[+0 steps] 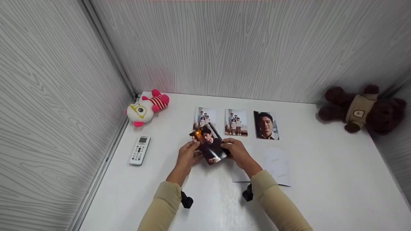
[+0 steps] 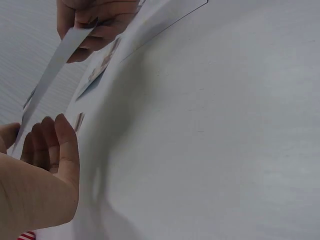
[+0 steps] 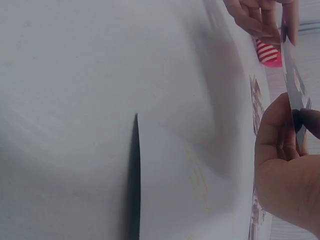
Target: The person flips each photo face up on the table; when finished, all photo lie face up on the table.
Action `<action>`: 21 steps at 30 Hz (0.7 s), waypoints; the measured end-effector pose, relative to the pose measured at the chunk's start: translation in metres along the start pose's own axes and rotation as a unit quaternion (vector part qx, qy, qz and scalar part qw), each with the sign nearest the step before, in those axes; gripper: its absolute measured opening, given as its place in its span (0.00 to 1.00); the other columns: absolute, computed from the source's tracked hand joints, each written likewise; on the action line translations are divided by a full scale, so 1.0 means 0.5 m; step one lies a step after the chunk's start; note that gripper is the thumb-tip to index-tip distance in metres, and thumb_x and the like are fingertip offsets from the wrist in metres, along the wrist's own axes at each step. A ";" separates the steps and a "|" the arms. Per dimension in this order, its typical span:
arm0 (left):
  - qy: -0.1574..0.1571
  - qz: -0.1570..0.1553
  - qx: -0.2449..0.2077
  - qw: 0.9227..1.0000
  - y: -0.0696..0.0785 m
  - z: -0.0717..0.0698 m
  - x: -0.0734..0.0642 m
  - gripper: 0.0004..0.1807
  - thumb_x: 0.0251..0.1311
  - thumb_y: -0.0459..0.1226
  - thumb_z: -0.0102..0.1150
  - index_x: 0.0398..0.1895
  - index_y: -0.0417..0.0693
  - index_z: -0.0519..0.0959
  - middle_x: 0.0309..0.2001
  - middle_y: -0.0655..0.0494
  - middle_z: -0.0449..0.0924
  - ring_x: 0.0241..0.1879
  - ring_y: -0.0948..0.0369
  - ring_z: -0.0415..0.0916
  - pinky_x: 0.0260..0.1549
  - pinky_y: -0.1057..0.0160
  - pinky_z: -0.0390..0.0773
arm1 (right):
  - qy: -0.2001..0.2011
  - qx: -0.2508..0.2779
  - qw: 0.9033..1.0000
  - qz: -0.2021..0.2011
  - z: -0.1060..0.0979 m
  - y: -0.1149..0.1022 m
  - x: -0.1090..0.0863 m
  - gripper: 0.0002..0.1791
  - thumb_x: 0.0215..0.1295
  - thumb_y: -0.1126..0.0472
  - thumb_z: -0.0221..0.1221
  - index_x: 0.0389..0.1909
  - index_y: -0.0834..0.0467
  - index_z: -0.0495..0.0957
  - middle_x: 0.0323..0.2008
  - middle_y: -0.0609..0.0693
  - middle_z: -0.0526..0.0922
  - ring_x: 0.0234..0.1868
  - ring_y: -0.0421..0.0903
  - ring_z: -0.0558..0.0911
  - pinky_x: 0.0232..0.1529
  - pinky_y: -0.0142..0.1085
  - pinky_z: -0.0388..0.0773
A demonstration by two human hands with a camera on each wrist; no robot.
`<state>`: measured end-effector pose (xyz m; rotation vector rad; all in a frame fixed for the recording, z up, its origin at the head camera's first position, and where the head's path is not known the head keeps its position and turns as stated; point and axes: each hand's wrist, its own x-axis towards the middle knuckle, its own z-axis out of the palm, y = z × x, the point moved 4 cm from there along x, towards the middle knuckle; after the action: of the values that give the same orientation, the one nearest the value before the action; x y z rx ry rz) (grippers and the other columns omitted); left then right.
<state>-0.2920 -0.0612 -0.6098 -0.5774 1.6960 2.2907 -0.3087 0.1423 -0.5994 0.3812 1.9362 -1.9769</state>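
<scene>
The left hand [image 1: 187, 154] and the right hand [image 1: 236, 152] each keep a pinching grip on opposite edges of the portrait print [image 1: 211, 149], which is held tilted above the worktop [image 1: 212, 199]. Beyond it, two family photos [image 1: 236, 120] and a close-up photo [image 1: 266, 126] form a row; white paper [image 1: 276, 163] lies near the right hand.

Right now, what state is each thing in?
Dark glossy portrait print: tilted, held up
Left hand: pinching print
Right hand: pinching print
Two colour family photos: face up
Close-up portrait photo: face up
Faintly marked white paper: lying, near edge lifted
White plastic remote: buttons up
Pink-and-white plush toy: lying
Brown plush bear: lying
</scene>
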 end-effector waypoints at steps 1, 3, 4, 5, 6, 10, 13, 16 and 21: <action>-0.008 -0.003 0.001 1.000 -0.003 0.002 -0.001 0.15 0.71 0.41 0.59 0.54 0.42 0.77 0.39 0.52 0.82 0.34 0.59 0.82 0.37 0.60 0.83 | 0.005 0.006 1.000 -0.001 0.001 0.002 0.001 0.06 0.67 0.65 0.58 0.44 0.60 0.78 0.37 0.51 0.78 0.35 0.43 0.79 0.32 0.34 0.80; -0.017 -0.007 0.002 1.000 -0.009 0.005 -0.001 0.15 0.70 0.39 0.59 0.56 0.42 0.77 0.38 0.53 0.83 0.35 0.60 0.83 0.37 0.60 0.83 | 0.014 0.019 1.000 0.001 0.005 0.005 0.001 0.05 0.67 0.66 0.57 0.42 0.60 0.77 0.37 0.51 0.77 0.34 0.43 0.79 0.31 0.34 0.80; -0.020 -0.009 0.003 1.000 -0.011 0.006 -0.001 0.16 0.70 0.38 0.59 0.57 0.42 0.77 0.39 0.54 0.83 0.36 0.60 0.82 0.37 0.61 0.82 | 0.017 0.028 0.999 0.002 0.007 0.008 0.001 0.05 0.67 0.67 0.57 0.42 0.61 0.76 0.37 0.52 0.77 0.34 0.44 0.79 0.31 0.34 0.80; -0.023 -0.010 0.004 1.000 -0.013 0.006 -0.002 0.17 0.70 0.38 0.59 0.58 0.42 0.77 0.39 0.53 0.83 0.37 0.60 0.82 0.38 0.61 0.82 | 0.019 0.035 0.999 0.003 0.009 0.010 0.001 0.04 0.68 0.67 0.56 0.42 0.61 0.76 0.38 0.52 0.77 0.34 0.45 0.79 0.30 0.34 0.80; -0.024 -0.010 0.006 1.000 -0.014 0.006 -0.002 0.18 0.70 0.37 0.59 0.60 0.41 0.76 0.41 0.53 0.83 0.38 0.60 0.82 0.38 0.62 0.82 | 0.022 0.040 0.999 0.004 0.011 0.013 0.000 0.04 0.68 0.68 0.56 0.42 0.62 0.75 0.38 0.53 0.76 0.34 0.45 0.79 0.30 0.34 0.81; -0.019 -0.011 0.020 1.000 -0.011 -0.001 -0.001 0.22 0.71 0.37 0.57 0.66 0.41 0.73 0.46 0.49 0.84 0.41 0.59 0.82 0.39 0.62 0.82 | 0.018 0.053 0.998 0.007 0.020 0.023 -0.002 0.04 0.68 0.69 0.56 0.42 0.62 0.75 0.42 0.56 0.76 0.37 0.47 0.81 0.33 0.36 0.82; -0.007 -0.001 0.059 0.998 -0.005 -0.013 0.000 0.25 0.73 0.38 0.54 0.70 0.41 0.71 0.50 0.47 0.82 0.42 0.61 0.80 0.39 0.64 0.81 | -0.001 0.035 0.999 0.015 0.025 0.028 -0.004 0.09 0.70 0.66 0.57 0.49 0.63 0.76 0.41 0.53 0.78 0.37 0.45 0.81 0.34 0.35 0.81; 0.012 0.015 0.116 0.993 -0.002 -0.025 0.005 0.24 0.74 0.39 0.52 0.69 0.39 0.72 0.54 0.43 0.81 0.41 0.60 0.79 0.39 0.64 0.80 | -0.022 0.004 0.999 0.024 0.027 0.032 -0.006 0.16 0.73 0.64 0.56 0.58 0.62 0.76 0.38 0.49 0.81 0.33 0.42 0.81 0.32 0.33 0.78; 0.033 0.033 0.183 0.982 -0.008 -0.036 0.009 0.22 0.73 0.38 0.52 0.65 0.36 0.76 0.63 0.38 0.77 0.61 0.47 0.77 0.64 0.54 0.75 | -0.046 -0.005 0.999 0.026 0.037 0.050 -0.009 0.21 0.73 0.66 0.53 0.65 0.65 0.73 0.34 0.50 0.84 0.27 0.40 0.82 0.28 0.33 0.82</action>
<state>-0.2913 -0.0776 -0.6197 -0.5281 2.1295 1.9430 -0.2929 0.1238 -0.6196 0.3294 1.8608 -1.9169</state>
